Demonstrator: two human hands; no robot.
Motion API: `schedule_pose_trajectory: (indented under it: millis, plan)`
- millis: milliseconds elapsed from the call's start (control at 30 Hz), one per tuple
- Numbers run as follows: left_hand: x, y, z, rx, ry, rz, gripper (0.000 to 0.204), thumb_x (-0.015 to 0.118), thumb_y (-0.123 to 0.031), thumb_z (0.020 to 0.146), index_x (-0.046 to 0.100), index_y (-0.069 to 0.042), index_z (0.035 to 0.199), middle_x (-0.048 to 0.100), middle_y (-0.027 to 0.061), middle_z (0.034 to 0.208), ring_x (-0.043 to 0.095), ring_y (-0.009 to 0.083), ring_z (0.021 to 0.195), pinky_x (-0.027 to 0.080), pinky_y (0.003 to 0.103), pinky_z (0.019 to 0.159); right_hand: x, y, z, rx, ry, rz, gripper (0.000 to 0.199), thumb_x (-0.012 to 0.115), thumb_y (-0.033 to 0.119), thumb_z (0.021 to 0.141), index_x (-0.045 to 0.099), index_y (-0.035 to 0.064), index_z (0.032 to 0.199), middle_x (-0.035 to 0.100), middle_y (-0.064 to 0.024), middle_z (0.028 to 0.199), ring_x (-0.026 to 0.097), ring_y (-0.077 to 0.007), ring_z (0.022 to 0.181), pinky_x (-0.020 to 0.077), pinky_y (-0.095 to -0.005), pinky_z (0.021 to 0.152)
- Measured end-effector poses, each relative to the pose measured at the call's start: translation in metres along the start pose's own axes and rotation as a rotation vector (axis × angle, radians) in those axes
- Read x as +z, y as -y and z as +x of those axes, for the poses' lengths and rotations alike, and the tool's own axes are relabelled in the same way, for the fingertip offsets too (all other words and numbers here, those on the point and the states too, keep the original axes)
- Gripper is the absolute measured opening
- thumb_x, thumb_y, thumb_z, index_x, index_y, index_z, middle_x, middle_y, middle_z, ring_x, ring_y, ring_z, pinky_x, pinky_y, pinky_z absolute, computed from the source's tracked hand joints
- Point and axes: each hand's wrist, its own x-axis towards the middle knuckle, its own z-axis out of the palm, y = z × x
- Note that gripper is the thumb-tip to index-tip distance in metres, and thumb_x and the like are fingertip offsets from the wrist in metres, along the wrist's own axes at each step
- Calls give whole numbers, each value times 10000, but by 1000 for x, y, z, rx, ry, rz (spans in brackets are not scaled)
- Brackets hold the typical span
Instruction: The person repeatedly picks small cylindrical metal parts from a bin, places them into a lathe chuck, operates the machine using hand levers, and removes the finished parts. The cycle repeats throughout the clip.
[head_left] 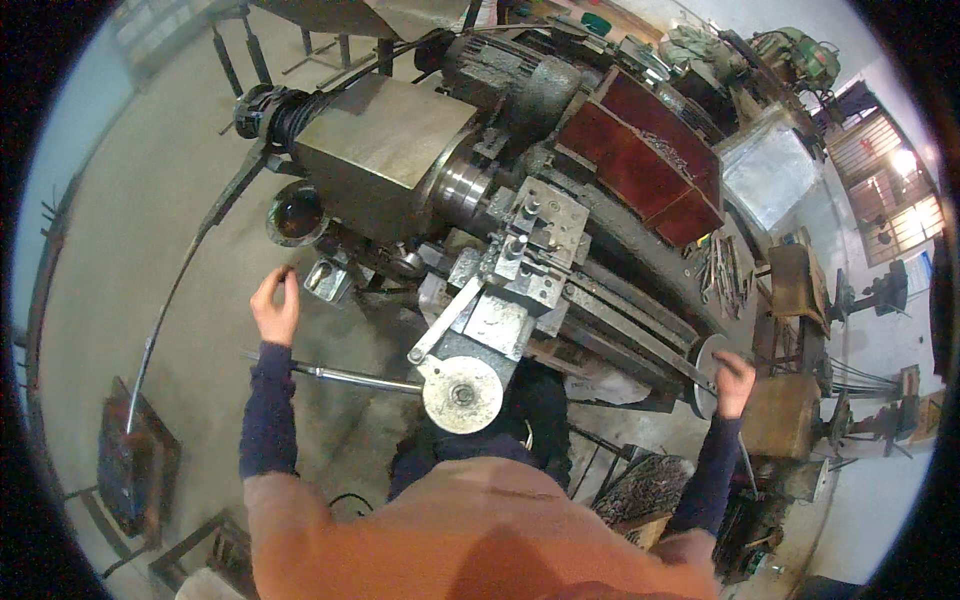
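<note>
A small metal lathe stands before me, its round chuck (464, 190) left of the tool post (530, 235). My left hand (275, 310) is raised left of the machine, near a small metal block (328, 281). Its thumb and fingers come together; the tips are dark, and whatever they hold cannot be made out. Far to the right, my right hand (736, 383) has its fingers closed over the rim of a metal handwheel (707, 372) at the bed's end. Close to my body is a round, worn metal dial (462, 394) with a long rod handle (365, 380) reaching left.
Behind the bed sits a dark red metal box (640, 150) with shavings on it. An electric motor (500, 70) is at the back. Several long tools (722, 270) lie at the right. A flat lever (447, 318) juts toward me, and a dark pedal-like box (135, 460) is on the floor.
</note>
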Motion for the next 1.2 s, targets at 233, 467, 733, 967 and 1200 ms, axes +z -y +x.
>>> schedule_pose_trajectory:
  millis: [233, 467, 733, 967, 1200]
  plan:
    - [-19, 22, -54, -298, -139, -156, 130, 542, -45, 815, 601, 44, 888, 600, 69, 716, 570, 133, 651, 476, 298, 687, -51, -141, -124, 376, -274, 0, 290, 535, 29, 669, 649, -39, 926, 664, -121, 860, 601, -183, 816, 465, -304, 781]
    - [31, 13, -2, -220, -107, -261, 167, 521, -76, 838, 587, 54, 920, 585, 46, 729, 544, 88, 620, 445, 228, 586, -84, -180, -139, 639, -231, -581, 488, 590, 217, 616, 612, 77, 1083, 633, -187, 984, 601, -313, 927, 450, -364, 827]
    - [93, 11, 36, -158, 10, -345, 182, 570, -97, 820, 610, 37, 937, 615, 40, 723, 564, 91, 609, 446, 233, 557, -105, -257, -157, 772, -24, -873, 568, 617, 210, 660, 495, 159, 1212, 583, -167, 1099, 545, -343, 1023, 435, -417, 857]
    - [64, 68, 35, -143, -306, -391, 173, 560, -94, 815, 611, 45, 904, 630, 91, 766, 585, 132, 616, 465, 259, 586, -118, -251, -149, 993, 25, -913, 515, 591, 191, 671, 521, 93, 1171, 595, -212, 1045, 556, -354, 1012, 439, -409, 863]
    - [59, 111, -22, -323, 416, 257, 308, 616, -188, 720, 590, 51, 914, 633, 176, 734, 640, 251, 650, 497, 361, 637, -80, -209, -167, 1091, 60, -860, 393, 574, 259, 699, 592, 93, 1055, 608, -179, 1027, 566, -350, 985, 447, -428, 830]
